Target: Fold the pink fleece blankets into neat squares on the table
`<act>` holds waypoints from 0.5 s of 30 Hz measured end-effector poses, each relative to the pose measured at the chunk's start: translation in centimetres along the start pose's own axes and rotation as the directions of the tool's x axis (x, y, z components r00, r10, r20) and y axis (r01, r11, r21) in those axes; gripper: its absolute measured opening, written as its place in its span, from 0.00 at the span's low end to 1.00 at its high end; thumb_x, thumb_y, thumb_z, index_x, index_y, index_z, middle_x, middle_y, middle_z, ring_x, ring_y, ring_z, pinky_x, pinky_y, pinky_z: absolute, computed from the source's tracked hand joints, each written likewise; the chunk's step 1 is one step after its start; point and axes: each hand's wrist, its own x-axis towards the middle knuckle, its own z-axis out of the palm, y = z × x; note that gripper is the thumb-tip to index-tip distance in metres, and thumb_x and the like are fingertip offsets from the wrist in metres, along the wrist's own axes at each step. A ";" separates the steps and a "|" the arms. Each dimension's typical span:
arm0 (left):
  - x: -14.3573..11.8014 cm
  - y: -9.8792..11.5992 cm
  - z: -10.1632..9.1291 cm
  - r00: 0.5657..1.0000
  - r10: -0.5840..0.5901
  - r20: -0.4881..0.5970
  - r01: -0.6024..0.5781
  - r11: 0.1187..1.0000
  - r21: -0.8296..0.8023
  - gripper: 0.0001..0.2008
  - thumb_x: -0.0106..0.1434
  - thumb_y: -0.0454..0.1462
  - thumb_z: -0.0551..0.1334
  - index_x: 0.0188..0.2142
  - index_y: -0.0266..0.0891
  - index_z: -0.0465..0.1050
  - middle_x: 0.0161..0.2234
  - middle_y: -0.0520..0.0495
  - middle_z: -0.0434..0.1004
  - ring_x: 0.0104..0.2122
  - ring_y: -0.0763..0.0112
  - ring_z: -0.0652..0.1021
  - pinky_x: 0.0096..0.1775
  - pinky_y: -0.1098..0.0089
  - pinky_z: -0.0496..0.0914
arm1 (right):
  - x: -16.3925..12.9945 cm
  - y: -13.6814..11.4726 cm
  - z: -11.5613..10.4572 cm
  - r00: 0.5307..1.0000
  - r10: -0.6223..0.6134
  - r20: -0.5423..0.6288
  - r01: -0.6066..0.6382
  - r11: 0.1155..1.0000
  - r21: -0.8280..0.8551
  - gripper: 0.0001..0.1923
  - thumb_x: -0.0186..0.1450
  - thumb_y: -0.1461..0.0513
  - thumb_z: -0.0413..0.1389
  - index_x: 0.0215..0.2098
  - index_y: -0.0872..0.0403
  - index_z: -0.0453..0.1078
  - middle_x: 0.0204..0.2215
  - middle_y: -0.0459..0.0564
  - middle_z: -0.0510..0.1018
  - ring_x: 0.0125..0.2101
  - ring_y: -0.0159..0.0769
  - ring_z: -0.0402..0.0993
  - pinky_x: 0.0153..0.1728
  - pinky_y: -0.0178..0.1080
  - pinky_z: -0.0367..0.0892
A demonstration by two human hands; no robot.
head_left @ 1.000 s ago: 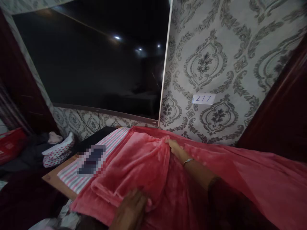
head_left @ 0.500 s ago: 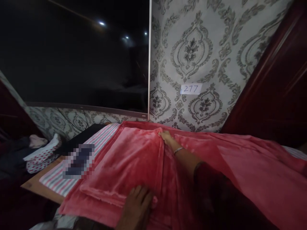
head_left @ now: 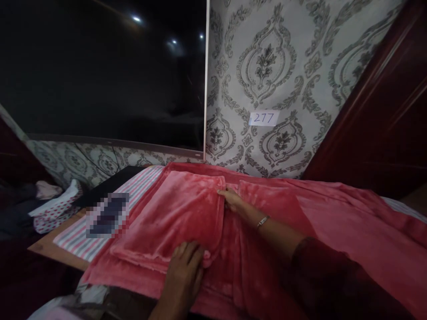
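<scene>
Blanket folded, long axis near-to-far, L hand flat on near edge, R hand grip pinching fold edge.

Dim indoor light, warm reddish cast over the pink blanket. Ceiling lamps show as small glare spots on the dark TV screen. Deep shadow bottom left & along the right edge. Wide-angle bend w/ straight lines bowing near the frame edges. Foreground left hand soft; a pixelated patch sits centre-left.
</scene>
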 end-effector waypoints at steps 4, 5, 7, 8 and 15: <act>1.0 0.6 -0.3 0.998 -0.055 -0.014 0.054 0.998 -0.023 0.12 0.62 0.27 0.55 0.44 0.40 0.70 0.39 0.45 0.76 0.38 0.63 0.75 0.41 0.64 0.70 | -5.9 1.8 -0.4 0.973 0.135 0.188 -0.139 0.990 0.006 0.11 0.62 0.58 0.57 0.40 0.56 0.73 0.31 0.53 0.82 0.29 0.40 0.78 0.32 0.42 0.75; 1.2 0.8 -0.3 0.998 -0.067 -0.016 0.067 0.997 -0.025 0.12 0.62 0.27 0.55 0.44 0.39 0.70 0.39 0.45 0.76 0.38 0.63 0.75 0.42 0.63 0.70 | -7.3 2.2 -0.3 0.950 0.183 0.252 -0.191 0.982 0.007 0.12 0.63 0.57 0.57 0.40 0.56 0.73 0.31 0.54 0.82 0.29 0.40 0.78 0.32 0.42 0.75; 1.3 1.1 -0.3 0.996 -0.084 -0.020 0.084 0.996 -0.031 0.12 0.62 0.27 0.56 0.44 0.39 0.70 0.38 0.44 0.76 0.37 0.62 0.74 0.41 0.62 0.70 | -9.7 3.1 0.0 0.886 0.283 0.367 -0.304 0.953 -0.003 0.14 0.63 0.54 0.57 0.38 0.57 0.73 0.29 0.54 0.81 0.28 0.39 0.78 0.32 0.42 0.75; 1.3 1.3 -0.3 0.996 -0.088 -0.019 0.087 0.996 -0.034 0.12 0.61 0.28 0.57 0.43 0.38 0.70 0.38 0.44 0.76 0.37 0.62 0.74 0.40 0.62 0.70 | -10.6 3.4 0.3 0.862 0.316 0.395 -0.342 0.940 -0.006 0.15 0.63 0.53 0.57 0.37 0.58 0.73 0.28 0.54 0.81 0.27 0.39 0.77 0.32 0.42 0.75; -0.1 3.5 -2.2 0.977 -0.109 -0.184 0.106 0.994 -0.026 0.12 0.63 0.30 0.59 0.47 0.36 0.70 0.40 0.40 0.75 0.39 0.61 0.74 0.41 0.61 0.70 | -12.4 2.8 2.6 0.939 0.161 0.304 -0.215 0.964 0.153 0.10 0.51 0.64 0.64 0.32 0.55 0.72 0.28 0.50 0.81 0.29 0.39 0.78 0.33 0.38 0.74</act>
